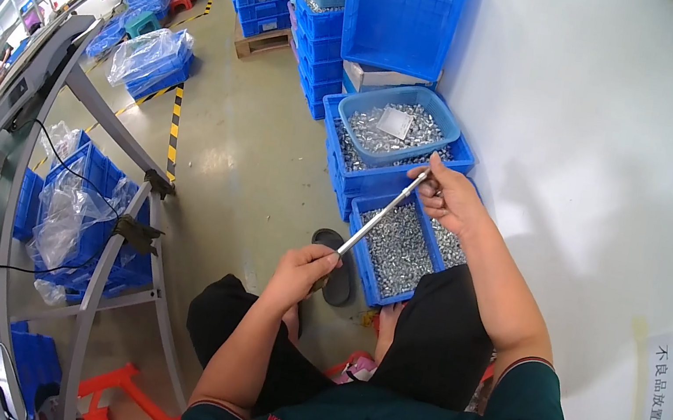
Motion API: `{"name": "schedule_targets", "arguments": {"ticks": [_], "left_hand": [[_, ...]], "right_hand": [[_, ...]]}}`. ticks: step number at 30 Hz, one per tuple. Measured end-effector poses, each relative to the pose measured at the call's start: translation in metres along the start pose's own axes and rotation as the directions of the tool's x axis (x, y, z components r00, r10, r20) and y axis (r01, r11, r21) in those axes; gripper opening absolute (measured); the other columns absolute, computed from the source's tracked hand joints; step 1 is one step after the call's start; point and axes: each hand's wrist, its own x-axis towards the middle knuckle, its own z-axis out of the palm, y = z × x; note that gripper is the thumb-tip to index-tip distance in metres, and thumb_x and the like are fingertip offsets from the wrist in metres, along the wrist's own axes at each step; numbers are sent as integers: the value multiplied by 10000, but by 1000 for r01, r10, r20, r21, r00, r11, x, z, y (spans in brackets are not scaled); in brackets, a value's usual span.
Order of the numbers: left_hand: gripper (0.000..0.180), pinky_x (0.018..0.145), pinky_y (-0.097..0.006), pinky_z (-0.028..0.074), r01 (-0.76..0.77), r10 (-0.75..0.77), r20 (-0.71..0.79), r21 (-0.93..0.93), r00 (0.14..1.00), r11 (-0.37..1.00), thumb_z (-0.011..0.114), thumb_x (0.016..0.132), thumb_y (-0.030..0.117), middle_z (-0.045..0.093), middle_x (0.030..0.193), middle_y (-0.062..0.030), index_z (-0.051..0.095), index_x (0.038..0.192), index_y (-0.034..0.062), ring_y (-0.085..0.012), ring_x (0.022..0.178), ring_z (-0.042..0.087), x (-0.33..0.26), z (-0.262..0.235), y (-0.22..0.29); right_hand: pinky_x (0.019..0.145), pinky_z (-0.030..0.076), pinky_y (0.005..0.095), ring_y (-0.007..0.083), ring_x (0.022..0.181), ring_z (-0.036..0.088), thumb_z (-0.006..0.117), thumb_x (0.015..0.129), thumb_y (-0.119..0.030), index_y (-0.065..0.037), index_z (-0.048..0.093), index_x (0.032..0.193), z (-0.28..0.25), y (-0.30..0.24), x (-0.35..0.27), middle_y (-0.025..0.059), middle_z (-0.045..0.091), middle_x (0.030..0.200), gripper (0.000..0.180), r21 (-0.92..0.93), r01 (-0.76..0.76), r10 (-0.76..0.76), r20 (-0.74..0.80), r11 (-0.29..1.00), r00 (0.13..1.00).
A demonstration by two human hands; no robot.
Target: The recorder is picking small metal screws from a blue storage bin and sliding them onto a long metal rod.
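Note:
A thin, straight silvery metal rod [380,216] slants between my two hands, its upper end to the right. My left hand [303,274] is closed round its lower end. With thumb and fingers, my right hand [452,198] pinches the upper end, where a narrower tip or small fitting shows; the fingers partly hide it. Below the rod, a blue crate [363,269] holds many small shiny metal parts. Just beyond my right hand, a light-blue basket [361,151] of similar parts sits on a larger blue crate [350,183], with a white card [395,123] inside.
An upright blue crate [402,12] and stacked crates [320,52] stand at the back by the white wall [601,121]. To the left are a grey-legged workbench [88,320], plastic-covered crates [84,203] and an orange stool [123,392]. A dark slipper [335,285] lies near my feet.

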Motion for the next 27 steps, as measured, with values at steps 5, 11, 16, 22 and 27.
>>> {"name": "schedule_targets", "arguments": {"ticks": [5, 11, 16, 22, 27], "left_hand": [[206, 429, -207, 298, -17, 17, -12, -41, 1000, 999, 545, 858, 227, 493, 609, 26, 617, 871, 35, -49, 504, 423, 10, 4, -2], [221, 389, -205, 285, -13, 10, -58, -48, 998, 999, 532, 864, 233, 485, 594, 10, 602, 875, 24, -53, 452, 403, 14, 4, -2], [232, 363, -195, 271, -14, 10, -63, -73, 998, 997, 529, 872, 226, 478, 586, -7, 593, 872, 3, -54, 405, 379, 11, 4, 1], [212, 400, -205, 286, -61, 60, -31, -38, 998, 997, 553, 852, 216, 484, 593, 31, 618, 851, 14, -47, 466, 414, 8, -2, -1], [218, 408, -205, 293, -17, 17, -11, -3, 1000, 1000, 561, 850, 224, 490, 596, 29, 629, 867, 18, -48, 454, 407, 3, -6, -2]], "right_hand": [[366, 199, 161, 20, 455, 288, 492, 917, -314, -11, 548, 1072, 22, 16, -3, -32, 409, 626, 345, -293, -105, 160, 171, 950, 972], [380, 215, 161, 35, 477, 329, 524, 844, -86, 8, 545, 1056, 16, 25, -1, 12, 464, 704, 232, -365, -301, 398, 230, 881, 888], [366, 289, 150, 63, 534, 398, 455, 756, 80, 57, 464, 1052, -12, 18, 13, 143, 511, 926, 297, 45, -332, 327, 96, 942, 940], [353, 282, 128, 37, 525, 407, 519, 867, -64, 19, 498, 1006, -24, 7, 11, 137, 545, 936, 163, 197, -164, 168, -5, 967, 986], [345, 260, 138, 39, 455, 367, 548, 887, -220, -10, 542, 918, -38, 1, 9, 35, 499, 689, 213, 308, -85, 88, 3, 948, 996]]}}
